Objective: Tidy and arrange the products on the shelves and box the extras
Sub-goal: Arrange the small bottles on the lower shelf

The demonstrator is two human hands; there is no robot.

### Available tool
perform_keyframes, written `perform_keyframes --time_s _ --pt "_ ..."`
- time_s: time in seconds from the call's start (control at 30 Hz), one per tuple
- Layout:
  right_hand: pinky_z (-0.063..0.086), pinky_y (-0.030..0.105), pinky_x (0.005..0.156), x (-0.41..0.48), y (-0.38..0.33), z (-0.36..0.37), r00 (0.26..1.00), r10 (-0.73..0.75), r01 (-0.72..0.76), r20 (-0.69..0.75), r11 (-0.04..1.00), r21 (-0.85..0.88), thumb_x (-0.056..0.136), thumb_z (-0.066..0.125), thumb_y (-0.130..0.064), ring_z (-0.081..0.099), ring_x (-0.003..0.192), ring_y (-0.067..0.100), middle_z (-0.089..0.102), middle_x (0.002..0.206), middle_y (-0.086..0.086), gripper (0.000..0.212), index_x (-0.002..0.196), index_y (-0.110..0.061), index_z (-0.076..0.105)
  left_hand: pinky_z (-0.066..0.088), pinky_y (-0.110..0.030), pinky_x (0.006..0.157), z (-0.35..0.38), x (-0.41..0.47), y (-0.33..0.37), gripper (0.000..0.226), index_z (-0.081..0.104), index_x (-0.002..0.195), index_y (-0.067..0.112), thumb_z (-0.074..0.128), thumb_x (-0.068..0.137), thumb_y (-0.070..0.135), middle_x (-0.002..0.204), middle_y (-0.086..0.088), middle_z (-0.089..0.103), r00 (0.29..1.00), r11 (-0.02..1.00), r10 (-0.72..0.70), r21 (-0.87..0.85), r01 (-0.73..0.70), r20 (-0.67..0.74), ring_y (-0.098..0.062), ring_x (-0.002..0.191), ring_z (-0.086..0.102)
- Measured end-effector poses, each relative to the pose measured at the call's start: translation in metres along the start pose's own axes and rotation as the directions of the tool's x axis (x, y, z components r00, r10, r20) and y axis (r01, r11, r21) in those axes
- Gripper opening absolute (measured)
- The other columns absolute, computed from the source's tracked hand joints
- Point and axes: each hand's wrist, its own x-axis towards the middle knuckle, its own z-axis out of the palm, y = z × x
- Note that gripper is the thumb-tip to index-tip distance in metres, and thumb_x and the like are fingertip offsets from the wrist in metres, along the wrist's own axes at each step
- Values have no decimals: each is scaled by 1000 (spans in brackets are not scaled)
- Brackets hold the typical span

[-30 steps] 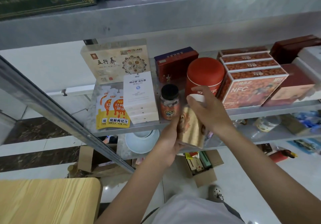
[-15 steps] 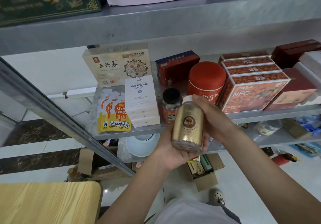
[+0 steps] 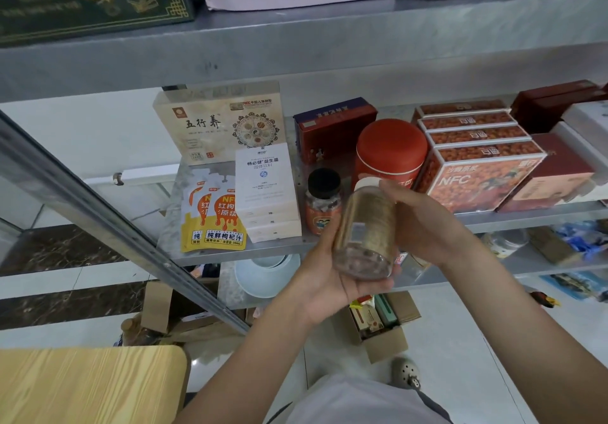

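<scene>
1. The gold jar is held at frame centre, in front of the middle shelf edge and clear of it. It is tilted, with the white cap away from the camera and the clear base toward it.
2. The left hand is cupped under the jar's lower end, with the fingers curled round it from the left: a grasp on the jar.
3. The right hand is wrapped round the jar's upper right side, with the thumb laid near the cap: also a grasp on the jar.
4. Just behind the jar, a small black-lidded jar is stood on the shelf, and a red canister is seen to its right.
5. Right of the canister, a row of orange NFC boxes is lined up front to back.
6. Left of centre, a stack of white boxes is laid flat, with yellow-orange pouches beside it on the left and partly under it.
7. A beige box is stood upright behind them, and a dark red box is set to its right.
8. An open cardboard box with packets inside is seen on the floor, below the hands.
9. A white bowl is seen on the lower shelf, left of the left hand.
10. A wooden tabletop fills the lower left of the frame.
</scene>
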Motion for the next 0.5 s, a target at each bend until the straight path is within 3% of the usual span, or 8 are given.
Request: perform_keyframes --time_s 0.07,0.13,0.2,0.27,0.3,0.4,0.5 --pt "58 32 75 -2 1 -1 1000 -5 5 30 1000 17 90 56 -35 69 90 20 70 96 6 36 117 -12 59 60 -48 72 2 -2 -1 77 51 131 -5 52 91 61 109 -29 61 987 966 -89 -232 119 136 -40 88 67" --pt "58 33 77 -2 2 0 999 -32 32 -2 999 0 88 59 -34 69 87 19 70 94 6 32 112 -13 60 60 -49 76 3 -1 -1 77 49 133 -5 50 92 61 112 -29 61 986 968 -89 -221 119 144 -42 90 67" --pt "54 35 81 -1 2 -1 994 -77 75 -75 996 -37 87 62 -32 67 85 19 69 93 4 23 104 -17 63 61 -46 75 2 4 -1 72 49 137 4 44 94 62 115 -22 67 999 997 19 80 -15 -50 -37 92 71" --pt "50 35 82 -1 3 0 967 -173 146 -188 978 -149 88 64 -24 66 86 18 70 94 4 16 103 -19 65 61 -36 72 0 5 -2 56 50 134 22 40 96 61 118 -9 69 919 833 298 541 -117 -259 -25 93 72" --pt "50 32 79 -2 4 1 942 -230 173 -243 957 -235 88 65 -21 66 86 17 71 93 3 15 103 -19 67 61 -31 72 -2 5 -1 50 48 130 29 39 94 62 120 -4 67 879 714 410 686 -142 -244 -20 95 72" --pt "52 30 73 -3 7 7 889 -300 181 -346 925 -335 86 69 -21 66 83 16 71 89 1 9 95 -24 68 58 -21 73 -1 5 -6 46 39 131 37 49 92 58 117 14 62 893 468 451 855 -223 -14 -4 98 67" --pt "51 36 81 -3 5 10 908 -236 122 -346 939 -321 89 65 -29 66 86 18 70 89 2 9 97 -26 67 58 -23 70 -1 4 -8 43 42 130 34 58 93 49 113 14 64 907 525 420 819 -229 -15 -1 91 68"
